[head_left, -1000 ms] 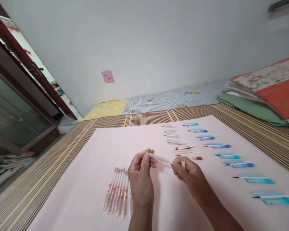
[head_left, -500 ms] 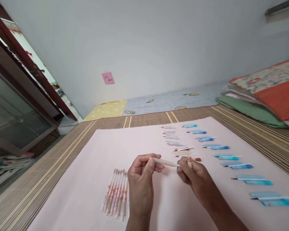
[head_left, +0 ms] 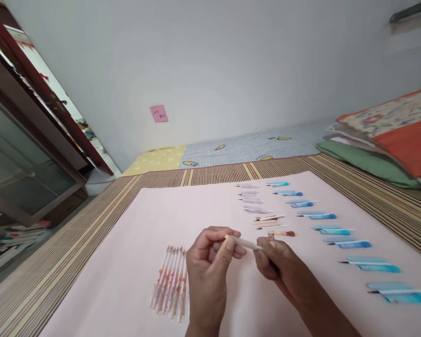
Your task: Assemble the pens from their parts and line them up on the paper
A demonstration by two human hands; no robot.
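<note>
My left hand (head_left: 210, 262) pinches a pale beige pen barrel (head_left: 242, 241) near its left end, with the other fingers curled behind it. At the barrel's right end, my right hand (head_left: 275, 260) closes thumb and fingers on the tip. Whether those fingers also hold a refill is hidden. Just beyond the right knuckles shows a beige and brown pen cap (head_left: 282, 233) with a small figure on its clip. Behind it are a white refill (head_left: 272, 227) and a beige barrel piece (head_left: 265, 223). Left of my left hand lies a row of several assembled pens (head_left: 170, 283) with pink patterns.
A pink sheet (head_left: 119, 234) covers part of the striped mat (head_left: 101, 220). Sets of blue pen parts (head_left: 347, 244) run down the right side, with pale grey sets (head_left: 252, 201) farther back. Folded bedding (head_left: 372, 164) is at the right, against the wall (head_left: 231, 70).
The right hand has come closer to the barrel, and the white refill stretch between them no longer shows. More of the cap beyond the right hand is visible.
</note>
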